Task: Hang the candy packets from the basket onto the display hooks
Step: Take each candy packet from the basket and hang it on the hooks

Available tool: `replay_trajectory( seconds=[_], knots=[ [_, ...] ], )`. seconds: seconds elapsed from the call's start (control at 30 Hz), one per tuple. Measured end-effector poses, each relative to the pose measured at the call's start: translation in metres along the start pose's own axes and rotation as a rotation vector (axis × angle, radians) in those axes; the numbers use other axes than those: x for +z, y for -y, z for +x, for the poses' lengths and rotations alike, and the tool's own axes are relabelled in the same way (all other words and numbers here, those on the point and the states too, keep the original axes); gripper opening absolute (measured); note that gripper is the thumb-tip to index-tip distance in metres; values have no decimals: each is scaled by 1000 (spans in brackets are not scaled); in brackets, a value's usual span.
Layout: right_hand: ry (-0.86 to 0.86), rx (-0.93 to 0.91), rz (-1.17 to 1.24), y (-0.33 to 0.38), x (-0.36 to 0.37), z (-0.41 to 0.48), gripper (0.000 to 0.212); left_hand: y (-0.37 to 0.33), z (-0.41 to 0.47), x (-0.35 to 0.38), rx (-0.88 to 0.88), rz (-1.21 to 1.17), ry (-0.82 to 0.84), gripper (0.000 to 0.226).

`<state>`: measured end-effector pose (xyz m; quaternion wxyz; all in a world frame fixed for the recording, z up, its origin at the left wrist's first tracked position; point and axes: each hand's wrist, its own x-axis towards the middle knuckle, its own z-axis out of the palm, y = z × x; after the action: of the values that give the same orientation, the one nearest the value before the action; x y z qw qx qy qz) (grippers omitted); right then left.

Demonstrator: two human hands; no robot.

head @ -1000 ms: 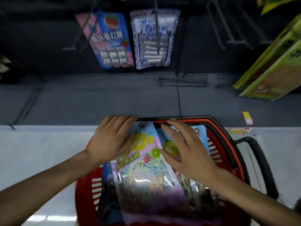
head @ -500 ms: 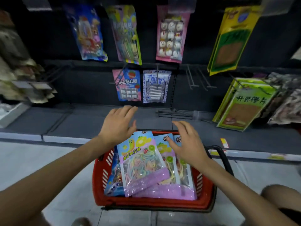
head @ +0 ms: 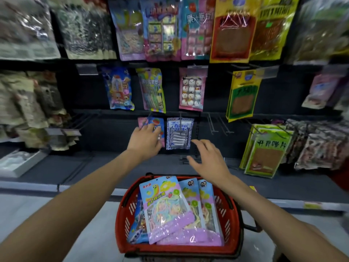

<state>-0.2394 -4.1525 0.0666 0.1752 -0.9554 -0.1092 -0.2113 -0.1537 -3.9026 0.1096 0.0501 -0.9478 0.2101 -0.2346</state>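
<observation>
Well below right hand (head: 209, 163), candy packets (head: 166, 210)

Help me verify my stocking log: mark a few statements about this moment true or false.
1. The red basket holds candy packets. True.
2. The left hand grips a packet from the basket. False: it is open and empty, up by the lowest hanging row.
3. The right hand is open and holds nothing. True.
4. The blue-and-white packet lies in the basket. False: it hangs on the display.
5. Some bare hooks stick out right of that packet. True.
</observation>
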Motion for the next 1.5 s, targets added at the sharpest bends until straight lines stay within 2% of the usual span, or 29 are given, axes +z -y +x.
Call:
replay_trajectory(
  seconds=[0.13,0.3,0.43,0.57,0.63,0.7,0.8,0.93,1.07,1.2,1.33,1.5],
  knots=[
    [56,39,-36,-22,17,-15,65,3,-49,29,58,-6,-15,38],
    [202,141,-93,-61,65,-46,68,18,-123,87,-79,-96,170,39],
    [335,232,-228,-100,108,-72,77,23,-171,130,-304,-200,377,48],
    [330,286,-312,-117,145,-81,71,27,-195,173,-555,-394,537,67],
    [288,305,-304,-121,157,-83,64,30,-186,191,-715,-546,574,67],
    [253,329,-275,-128,162,-85,57,34,-172,202,-814,-582,574,57],
    [262,343,-241,-136,162,-80,53,36,-159,216,-786,-529,574,39],
    [254,379,-207,-143,157,-72,53,35,-139,222,-767,-657,537,27],
    [364,443,-136,-156,139,-64,50,39,-124,229,-738,-697,543,27],
    [316,554,-39,-151,129,-65,61,42,-118,235,-752,-699,546,30],
    [290,513,-103,-146,134,-81,77,46,-123,244,-758,-716,506,31],
    [356,532,-229,-148,127,-106,83,46,-149,231,-811,-740,453,34]
  ],
)
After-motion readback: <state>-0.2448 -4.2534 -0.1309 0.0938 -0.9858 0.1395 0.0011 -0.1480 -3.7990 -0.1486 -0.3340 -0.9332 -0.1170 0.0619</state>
